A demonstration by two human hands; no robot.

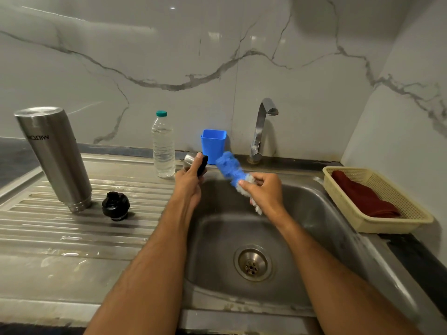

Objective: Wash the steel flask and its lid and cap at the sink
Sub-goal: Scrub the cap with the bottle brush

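Observation:
The steel flask (54,158) stands upside down on the ribbed draining board at the left. Its black lid (115,206) sits on the board just right of it. My left hand (189,182) grips the steel cap (191,159), black inside, above the sink's left rim. My right hand (264,192) holds a blue and white brush (229,169) by its bristles, pointing up and left toward the cap, a little apart from it.
A clear water bottle (163,146) and a blue plastic cup (213,145) stand at the back wall. The tap (262,126) is off. The sink basin (302,213) has a drain (252,263). A cream basket (372,223) with a red cloth (362,194) sits at right.

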